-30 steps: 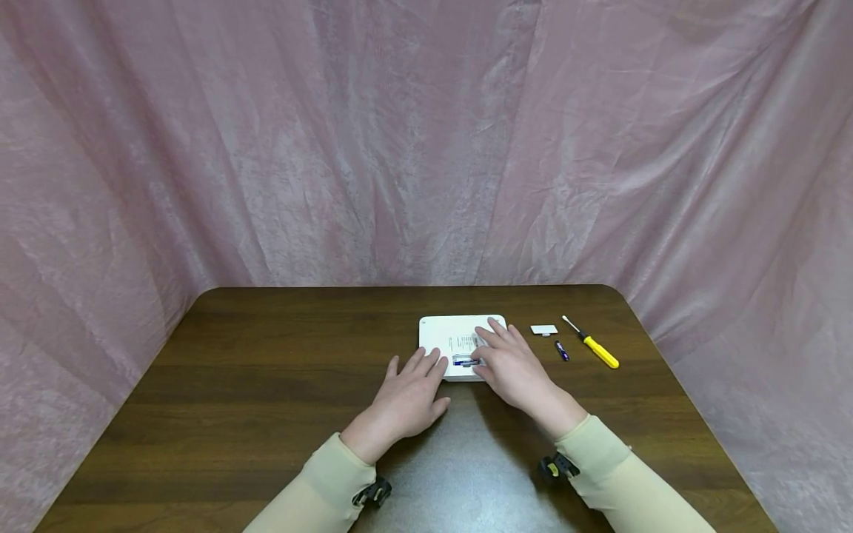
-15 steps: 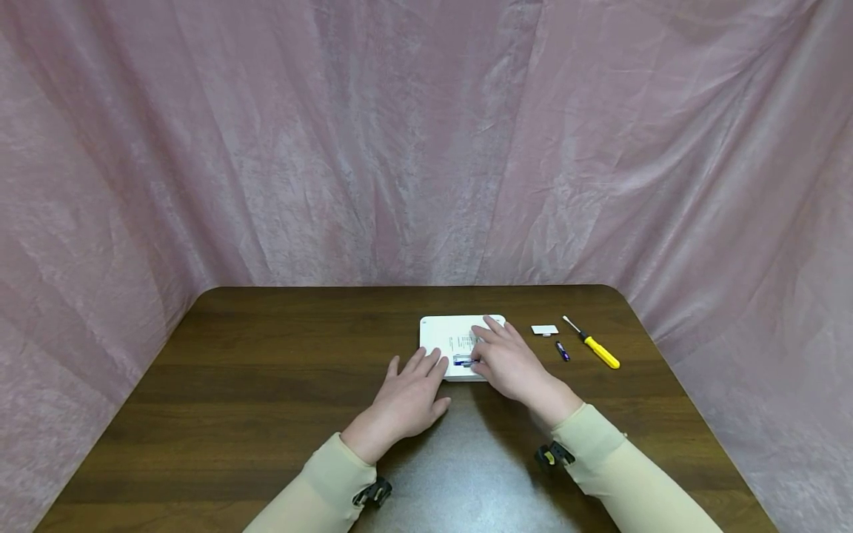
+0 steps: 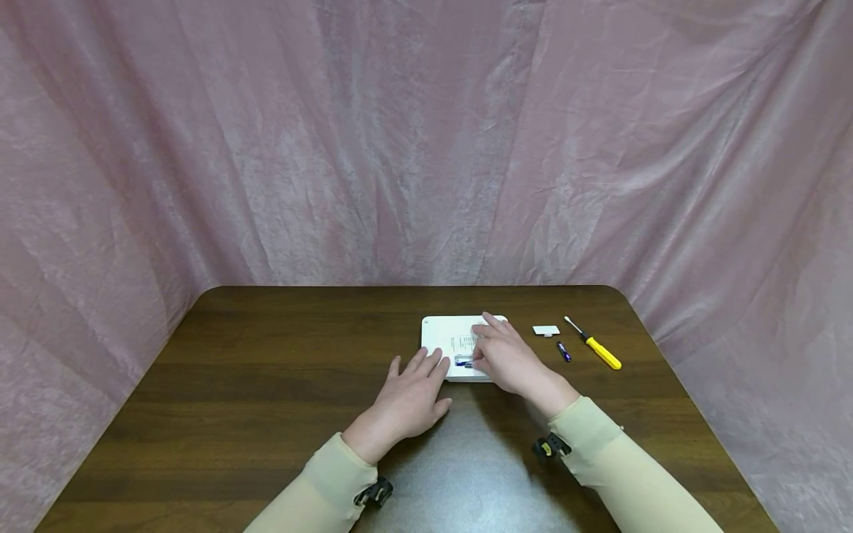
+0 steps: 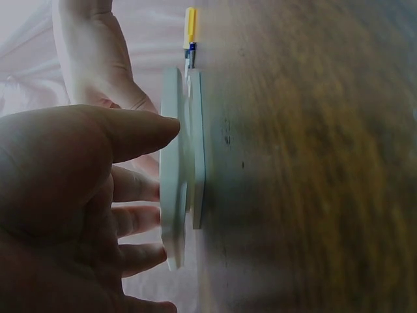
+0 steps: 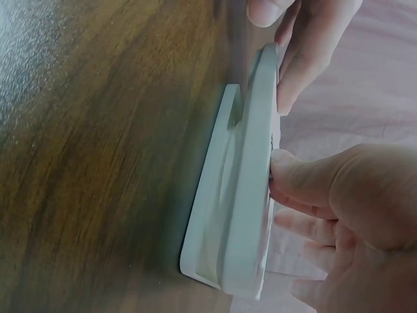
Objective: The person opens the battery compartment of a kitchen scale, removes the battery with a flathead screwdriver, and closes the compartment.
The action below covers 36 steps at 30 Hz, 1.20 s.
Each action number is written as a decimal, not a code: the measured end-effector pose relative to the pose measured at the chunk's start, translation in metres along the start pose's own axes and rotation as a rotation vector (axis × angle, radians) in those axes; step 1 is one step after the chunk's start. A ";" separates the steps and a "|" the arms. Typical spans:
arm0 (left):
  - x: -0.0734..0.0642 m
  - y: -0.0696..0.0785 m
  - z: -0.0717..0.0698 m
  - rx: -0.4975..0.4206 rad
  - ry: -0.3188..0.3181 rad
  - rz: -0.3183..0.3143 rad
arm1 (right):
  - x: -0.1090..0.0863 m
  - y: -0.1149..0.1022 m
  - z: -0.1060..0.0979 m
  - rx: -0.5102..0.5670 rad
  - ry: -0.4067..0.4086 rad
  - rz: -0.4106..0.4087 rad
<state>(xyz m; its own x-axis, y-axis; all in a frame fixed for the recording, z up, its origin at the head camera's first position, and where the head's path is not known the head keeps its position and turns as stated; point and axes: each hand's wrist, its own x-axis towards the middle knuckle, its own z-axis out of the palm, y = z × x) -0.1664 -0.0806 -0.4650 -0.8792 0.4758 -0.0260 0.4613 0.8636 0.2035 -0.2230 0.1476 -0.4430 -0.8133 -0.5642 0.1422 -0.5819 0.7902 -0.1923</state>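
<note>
A white, two-layered flat device point(image 3: 437, 332), resembling an upside-down kitchen scale, lies on the table with a label and an uncovered battery compartment. My left hand point(image 3: 404, 396) rests flat with its fingertips on the device's near left corner; in the left wrist view its thumb point(image 4: 153, 134) lies along the edge. At the compartment, the thumb and forefinger of my right hand point(image 3: 509, 360) pinch a blue battery point(image 3: 463, 363), its right end hidden behind them. The right wrist view shows that thumb point(image 5: 293, 168) right at the surface, the other fingers spread beyond.
Right of the device are a small white battery cover point(image 3: 546, 330) and a loose blue battery point(image 3: 563, 352). Farther right lies a screwdriver point(image 3: 603, 354) with a yellow handle. Pink curtains point(image 3: 426, 148) hang behind the wooden table point(image 3: 280, 370).
My right thumb and forefinger have drawn together over the compartment, covering more of the battery, and the right wrist has swung slightly left. The left hand stays in place.
</note>
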 end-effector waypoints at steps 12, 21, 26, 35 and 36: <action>0.000 0.001 -0.001 0.000 -0.004 0.004 | -0.001 0.000 0.002 0.015 0.009 0.023; -0.001 0.002 -0.002 -0.006 0.000 0.004 | -0.002 0.000 0.003 0.000 0.040 0.003; 0.000 0.001 -0.001 -0.002 0.000 0.006 | -0.002 0.000 0.005 -0.031 0.070 -0.016; 0.003 0.001 0.000 -0.002 0.002 0.011 | -0.004 -0.001 0.007 -0.062 0.107 -0.038; 0.003 0.000 0.000 -0.002 0.002 0.011 | -0.005 -0.001 0.006 -0.062 0.103 -0.037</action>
<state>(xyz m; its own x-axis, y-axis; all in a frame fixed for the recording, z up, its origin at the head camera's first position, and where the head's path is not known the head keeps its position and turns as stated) -0.1691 -0.0787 -0.4646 -0.8743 0.4850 -0.0222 0.4706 0.8579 0.2061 -0.2188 0.1480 -0.4495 -0.7848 -0.5680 0.2480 -0.6073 0.7846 -0.1248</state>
